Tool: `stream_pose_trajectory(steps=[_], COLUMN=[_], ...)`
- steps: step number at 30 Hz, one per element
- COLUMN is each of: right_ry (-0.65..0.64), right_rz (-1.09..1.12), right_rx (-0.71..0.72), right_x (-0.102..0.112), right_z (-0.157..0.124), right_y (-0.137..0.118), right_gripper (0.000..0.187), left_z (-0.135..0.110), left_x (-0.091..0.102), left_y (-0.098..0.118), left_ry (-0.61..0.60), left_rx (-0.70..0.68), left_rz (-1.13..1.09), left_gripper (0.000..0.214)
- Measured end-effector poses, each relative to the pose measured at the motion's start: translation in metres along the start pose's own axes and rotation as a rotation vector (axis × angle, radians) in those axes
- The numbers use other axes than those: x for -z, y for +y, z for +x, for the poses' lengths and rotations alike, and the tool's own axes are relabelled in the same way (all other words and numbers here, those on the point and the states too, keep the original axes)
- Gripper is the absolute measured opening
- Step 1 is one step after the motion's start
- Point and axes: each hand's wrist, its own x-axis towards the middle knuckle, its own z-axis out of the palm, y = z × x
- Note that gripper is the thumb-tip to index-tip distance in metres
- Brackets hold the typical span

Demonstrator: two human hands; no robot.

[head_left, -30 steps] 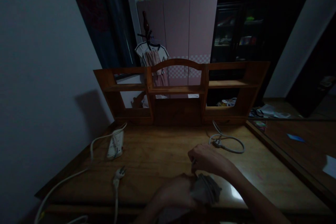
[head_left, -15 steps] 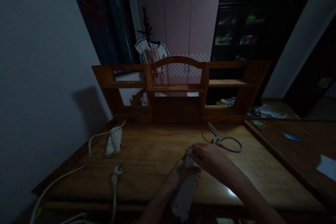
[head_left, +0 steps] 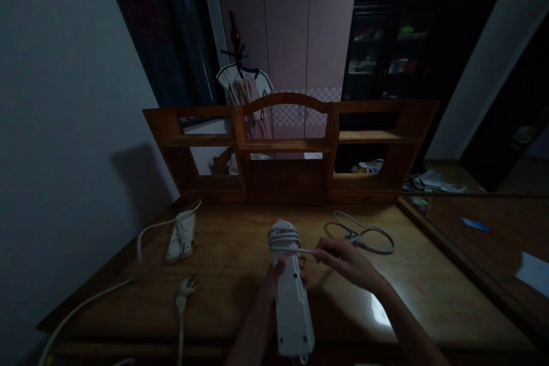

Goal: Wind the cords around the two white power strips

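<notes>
A white power strip (head_left: pixel 292 311) is held above the front of the desk, its far end tilted away from me. My left hand (head_left: pixel 274 275) is closed around its middle, thumb on the near face. Several turns of the strip's white cord (head_left: pixel 284 235) lie around the far end. From these turns the cord runs right to my right hand (head_left: pixel 343 258), which pinches it between thumb and fingers. Beyond my right hand, the rest of the cord (head_left: pixel 377 249) lies in a loose loop on the desk.
The wooden desk (head_left: pixel 231 240) has a low shelf unit (head_left: pixel 285 146) along its back. On the left lie a second power strip (head_left: pixel 180 237) and a plug (head_left: pixel 185 289) with its cable. A wall (head_left: pixel 86 183) bounds the left side.
My right hand has moved from the strip's far end out to the right, drawing the cord taut. The strip has turned and risen, so the wound cord now shows.
</notes>
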Motion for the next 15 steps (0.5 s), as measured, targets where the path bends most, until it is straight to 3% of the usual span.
stream_pose_trajectory(steps=[4,10,15], right_ry=[0.03,0.032,0.041], right_rz=[0.142,0.352,0.438], right_rx=[0.0,-0.04,-0.084], right_x=[-0.004,-0.02,-0.037], right_z=[-0.001,-0.002,-0.01], right_y=[0.012,0.025,0.031], right_gripper=[0.036,0.038,0.038], left_z=[0.001,-0.004,-0.005], left_x=[0.003,-0.011,-0.006], left_y=[-0.005,-0.01,-0.012], left_ry=[-0.136,-0.274,-0.298], left_rx=[0.08,0.12,0.208], left_rz=[-0.086,-0.172,-0.148], left_gripper=[0.065,0.074,0.082])
